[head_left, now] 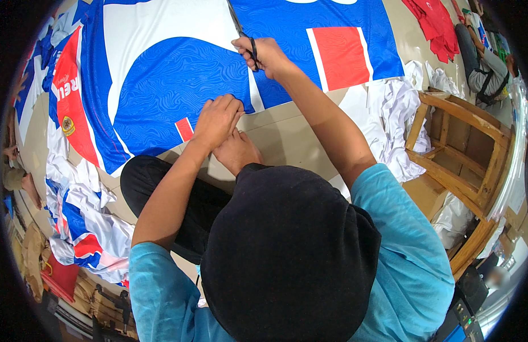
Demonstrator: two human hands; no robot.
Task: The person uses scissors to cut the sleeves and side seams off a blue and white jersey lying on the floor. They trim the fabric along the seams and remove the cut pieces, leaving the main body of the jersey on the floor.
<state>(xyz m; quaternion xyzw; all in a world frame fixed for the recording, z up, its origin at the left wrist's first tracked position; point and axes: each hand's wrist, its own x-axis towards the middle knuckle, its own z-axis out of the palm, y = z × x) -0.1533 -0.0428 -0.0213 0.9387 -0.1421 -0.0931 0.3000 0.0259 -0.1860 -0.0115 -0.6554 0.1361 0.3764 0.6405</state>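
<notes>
Printed blue, white and red fabric [170, 68] lies spread over the tiled floor. My right hand [261, 57] grips black-handled scissors [252, 51], whose blades extend up along the border between a white area and the blue fabric on the right. My left hand [217, 117] is lower and further left, fingers curled on the fabric's near edge. A bare foot [237, 153] is just below it. Left of that hand, a small red rectangle [184, 129] is printed on the blue, and a larger one [341, 57] sits to the right.
Crumpled white scraps [395, 125] lie right, beside an upturned wooden stool [457, 148]. Red cloth [432, 25] is at top right. Mixed-colour scraps [87, 228] lie lower left. Other people's limbs show at both rims, including a bare foot [30, 191] left.
</notes>
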